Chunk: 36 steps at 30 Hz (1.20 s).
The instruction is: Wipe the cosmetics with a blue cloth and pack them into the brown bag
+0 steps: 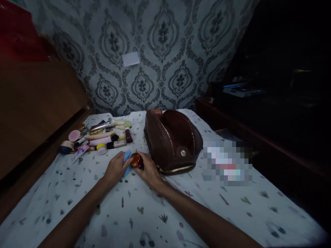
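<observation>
My right hand (150, 172) grips a small round amber jar (136, 159) with a shiny top. A light blue cloth (127, 162) is pinched in my left hand (114, 167) and pressed against the jar's left side. Both hands meet just above the bed sheet. Right beside my right hand stands a brown makeup bag (165, 148), unzipped and gaping, with a round metal snap on its front flap. Beyond my left hand lies a pile of cosmetics (100, 139): tubes, small bottles, brushes and round compacts.
The white printed sheet (124, 213) covers the bed. A blurred-out flat item (227, 163) lies right of the bag. A wooden panel (36, 113) borders the left side, dark furniture (279, 103) the right. Patterned wallpaper (162, 41) rises behind.
</observation>
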Motion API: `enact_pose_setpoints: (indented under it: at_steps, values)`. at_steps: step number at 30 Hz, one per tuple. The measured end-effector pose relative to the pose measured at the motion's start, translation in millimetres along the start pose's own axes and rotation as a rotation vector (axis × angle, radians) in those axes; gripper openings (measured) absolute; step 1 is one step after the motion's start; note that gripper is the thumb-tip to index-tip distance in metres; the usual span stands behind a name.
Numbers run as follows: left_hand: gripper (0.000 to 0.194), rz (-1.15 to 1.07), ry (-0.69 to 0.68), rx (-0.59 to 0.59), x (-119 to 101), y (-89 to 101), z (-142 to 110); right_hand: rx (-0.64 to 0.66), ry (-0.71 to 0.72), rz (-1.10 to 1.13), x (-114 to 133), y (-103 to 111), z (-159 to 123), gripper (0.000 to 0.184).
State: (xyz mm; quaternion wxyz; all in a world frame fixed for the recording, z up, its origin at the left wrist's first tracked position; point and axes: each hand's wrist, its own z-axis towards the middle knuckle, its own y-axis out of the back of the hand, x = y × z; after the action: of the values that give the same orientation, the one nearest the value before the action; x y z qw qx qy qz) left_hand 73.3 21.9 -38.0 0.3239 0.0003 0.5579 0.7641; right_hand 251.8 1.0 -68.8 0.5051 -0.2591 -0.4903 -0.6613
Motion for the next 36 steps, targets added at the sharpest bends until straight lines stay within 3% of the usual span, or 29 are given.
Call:
enact_pose_setpoints:
  at_steps: [4, 8, 19, 28, 32, 36]
  values:
    - [0.043, -0.065, 0.038, 0.048, 0, 4.6, -1, 0.013, -0.003, 0.005, 1, 1, 0, 0.062]
    - [0.038, -0.165, 0.047, -0.01, -4, 8.4, 0, 0.042, -0.001, -0.016, 2, 2, 1, 0.067]
    - [0.028, -0.404, -0.137, -0.053, -5, 16.9, -1, 0.097, 0.098, -0.115, 7, 1, -1, 0.069]
    - [0.02, -0.439, -0.328, 0.159, -8, 42.4, 6, 0.046, 0.009, -0.067, 5, 4, 0, 0.069]
    - [0.018, -0.436, -0.266, 0.231, 2, 47.8, 9, 0.026, -0.042, 0.0, 11, 5, 1, 0.056]
    - [0.017, -0.453, -0.179, 0.23, 11, 45.1, 10, 0.018, -0.05, 0.023, 16, 6, 2, 0.047]
